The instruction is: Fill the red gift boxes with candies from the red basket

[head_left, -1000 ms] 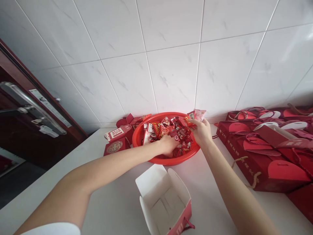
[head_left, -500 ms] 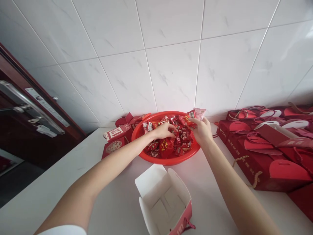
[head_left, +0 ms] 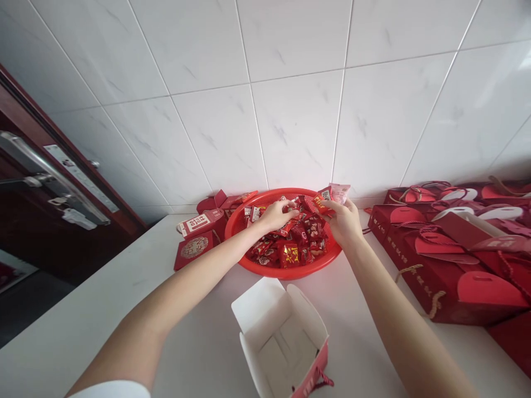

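Note:
A red plastic basket (head_left: 286, 273) stands by the wall, full of wrapped candies (head_left: 305, 235), mostly red, one with gold print. Over its back middle is my left hand (head_left: 279, 215), fingers curved and apart just above the wrappers. At the right rim my right hand (head_left: 343, 221) is closed on several candy packets (head_left: 326, 194), among them a pale pink one (head_left: 340, 192). Below the basket, nearer me, sits an open box (head_left: 286, 348) with a white inside, pinkish-red outside and a dark red cord; its flaps stand up.
Many red gift boxes (head_left: 418, 265) with cord handles crowd the right side. Small red boxes (head_left: 197, 249) lie left of the basket. White tiles (head_left: 298, 121) rise behind the counter (head_left: 186, 342). A dark door with a metal handle (head_left: 53, 182) is at the left.
My left hand has moved up and back from the middle of the candies, and the gold-printed packet has shifted in the pile. My right hand stays at the rim with its packets.

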`<state>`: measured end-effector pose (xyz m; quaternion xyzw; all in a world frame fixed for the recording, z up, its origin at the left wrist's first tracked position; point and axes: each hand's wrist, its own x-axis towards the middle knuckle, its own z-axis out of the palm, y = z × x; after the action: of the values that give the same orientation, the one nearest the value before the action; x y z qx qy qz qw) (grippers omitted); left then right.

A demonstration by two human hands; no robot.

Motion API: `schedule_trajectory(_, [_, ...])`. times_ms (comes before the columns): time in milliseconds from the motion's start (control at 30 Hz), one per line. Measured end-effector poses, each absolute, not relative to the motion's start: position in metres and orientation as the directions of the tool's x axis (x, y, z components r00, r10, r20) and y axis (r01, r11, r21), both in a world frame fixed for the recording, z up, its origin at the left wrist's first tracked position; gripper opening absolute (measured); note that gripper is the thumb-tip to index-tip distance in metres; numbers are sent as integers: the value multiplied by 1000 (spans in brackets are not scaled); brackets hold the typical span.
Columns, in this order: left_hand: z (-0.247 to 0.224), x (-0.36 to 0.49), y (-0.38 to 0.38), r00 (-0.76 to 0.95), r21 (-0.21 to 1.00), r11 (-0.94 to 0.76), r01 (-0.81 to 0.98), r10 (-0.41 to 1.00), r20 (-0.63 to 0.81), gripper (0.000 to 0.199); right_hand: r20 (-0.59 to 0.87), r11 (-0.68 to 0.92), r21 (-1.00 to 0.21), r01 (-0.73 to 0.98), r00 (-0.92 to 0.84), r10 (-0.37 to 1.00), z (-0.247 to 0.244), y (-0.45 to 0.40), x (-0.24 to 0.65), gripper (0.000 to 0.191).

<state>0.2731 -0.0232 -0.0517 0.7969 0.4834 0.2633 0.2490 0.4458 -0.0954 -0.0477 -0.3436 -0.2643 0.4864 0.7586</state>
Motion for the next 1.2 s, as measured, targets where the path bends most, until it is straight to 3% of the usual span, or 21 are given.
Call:
schedule_trajectory(267, [-44, 274, -32, 380, 545, -423, 724, 904, 197, 32, 78, 280, -785, -552, 362, 929, -45, -98, 445, 27])
schedule_trajectory(367, [-41, 273, -34, 404, 507, -451, 735, 891, 206, 41, 74, 279, -782, -557, 361, 929, -45, -97, 445, 27])
schedule_trajectory(467, [-41, 274, -37, 457, 373, -545, 751, 837, 302, 46, 76, 279, -785, -553, 362, 929, -46, -96, 445, 26])
schedule_trajectory(533, [-41, 277, -42, 584, 279, -675, 684, 735, 345, 35, 78, 279, -790, -546, 361, 929, -46, -97, 445, 27])
schedule_trajectory(567, [-42, 278, -45, 684, 259, -752, 605, 658, 315, 29, 77, 277, -792, -545, 360, 930, -46, -97, 445, 27])
schedule_trajectory(633, [-45, 283, -53, 886, 270, -872, 408, 450, 113, 27, 77, 274, -795, -541, 358, 931, -45, -97, 445, 28])
schedule_trajectory(700, [-48, 287, -60, 947, 241, -918, 316, 287, -146, 42, 81, 273, -800, -535, 354, 932, -45, -98, 445, 28])
schedule_trajectory(733, [-49, 289, -62, 931, 177, -930, 322, 277, -236, 50, 85, 275, -802, -530, 354, 931, -45, -98, 445, 29])
schedule_trajectory(833, [-50, 292, -61, 852, -75, -898, 434, 436, -291, 52, 90, 277, -812, -514, 358, 929, -46, -98, 445, 31])
schedule_trajectory(900, [-46, 290, -58, 806, -151, -850, 504, 527, -271, 41, 96, 279, -816, -507, 357, 929, -47, -97, 446, 32])
schedule_trajectory(1033, [-39, 285, -52, 761, -180, -784, 594, 620, -192, 25, 105, 283, -814, -507, 350, 931, -49, -96, 446, 31])
schedule_trajectory(1200, [-40, 279, -48, 759, -140, -771, 621, 636, -136, 24, 114, 283, -821, -495, 345, 932, -49, -95, 446, 30])
